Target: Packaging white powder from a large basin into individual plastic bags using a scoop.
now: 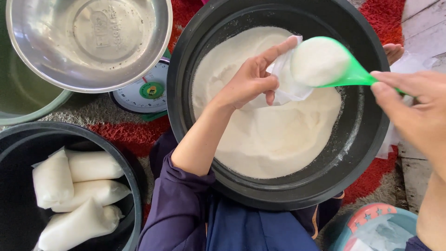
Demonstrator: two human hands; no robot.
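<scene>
My left hand (251, 81) pinches open a small clear plastic bag (288, 86) over a large black basin (367, 135) that holds a mound of white powder (269, 135). My right hand (413, 111) grips the handle of a green scoop (353, 76) heaped with the same white powder. The scoop's bowl sits right at the mouth of the bag, touching it. The bag looks nearly empty, and its lower part hangs just above the powder.
A steel bowl (88, 42) rests on a dial kitchen scale (144, 93) at the upper left. A second black basin (18, 153) at the lower left holds several filled white bags (83, 186). A light-blue container (376, 227) stands at the lower right. Red and grey carpet lies underneath.
</scene>
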